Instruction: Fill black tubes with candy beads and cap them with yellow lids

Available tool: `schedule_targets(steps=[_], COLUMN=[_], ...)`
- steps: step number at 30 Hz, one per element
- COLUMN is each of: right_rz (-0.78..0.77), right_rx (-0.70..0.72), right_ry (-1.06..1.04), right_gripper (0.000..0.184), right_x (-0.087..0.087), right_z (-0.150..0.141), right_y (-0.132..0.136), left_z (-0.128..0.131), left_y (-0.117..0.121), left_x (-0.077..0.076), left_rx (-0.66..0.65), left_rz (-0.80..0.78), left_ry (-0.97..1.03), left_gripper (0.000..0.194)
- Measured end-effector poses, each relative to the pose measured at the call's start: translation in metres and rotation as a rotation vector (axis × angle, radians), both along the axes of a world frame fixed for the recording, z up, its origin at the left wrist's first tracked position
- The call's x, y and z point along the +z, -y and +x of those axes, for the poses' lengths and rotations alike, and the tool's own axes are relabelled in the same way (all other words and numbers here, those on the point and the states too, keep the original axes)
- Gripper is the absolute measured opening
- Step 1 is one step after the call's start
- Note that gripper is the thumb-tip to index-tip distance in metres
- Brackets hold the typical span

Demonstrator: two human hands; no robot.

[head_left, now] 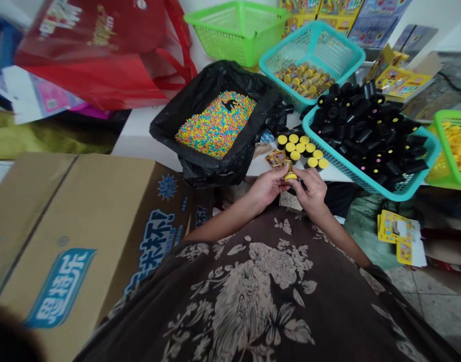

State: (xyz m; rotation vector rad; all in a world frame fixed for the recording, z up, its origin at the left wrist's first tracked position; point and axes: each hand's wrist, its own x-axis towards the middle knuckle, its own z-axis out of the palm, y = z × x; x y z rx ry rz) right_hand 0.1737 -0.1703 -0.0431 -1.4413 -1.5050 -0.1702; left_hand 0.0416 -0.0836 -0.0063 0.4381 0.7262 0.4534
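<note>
Your left hand (268, 188) and right hand (311, 188) meet at the near edge of the white table (140, 134), their fingertips pinching one small yellow-capped container (290, 176) between them. Right beyond it, a group of yellow-lidded black cups (300, 148) stands close by, with a printed wrapper (276, 159) lying at its left side. To the left, a black bag (170, 120) spreads open around multicoloured beads (217, 125) (some dark thing sits among them, too small to make out). On the right, a turquoise basket heaped with black cups (369, 130) hems the group in; behind, a second turquoise basket (338, 42) holds wrapped yellow-capped pieces, beside a green basket (230, 37). A large cardboard box (72, 201) blocks the space by your left forearm, and a red bag (102, 60) crowds the table's far left.
</note>
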Motion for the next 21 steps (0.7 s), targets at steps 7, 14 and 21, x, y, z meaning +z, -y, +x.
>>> schedule_targets(steps=[7,14,21], right_rz=[-0.027,-0.003,0.061], right_rx=[0.003,0.024,0.013], right_ry=[0.032,-0.044,-0.075], right_gripper=[0.021,0.016,0.015], right_x=[0.0,0.0,0.005], right_z=[0.004,0.006,0.004], right_y=[0.001,0.002,0.005], left_z=[-0.002,-0.002,0.002], left_y=[0.006,0.006,-0.005], left_x=[-0.006,-0.002,0.012], left_rx=[-0.024,-0.072,-0.128], left_rz=[0.065,0.063,0.123], left_ry=[0.009,-0.001,-0.096], left_gripper=[0.015,0.015,0.016])
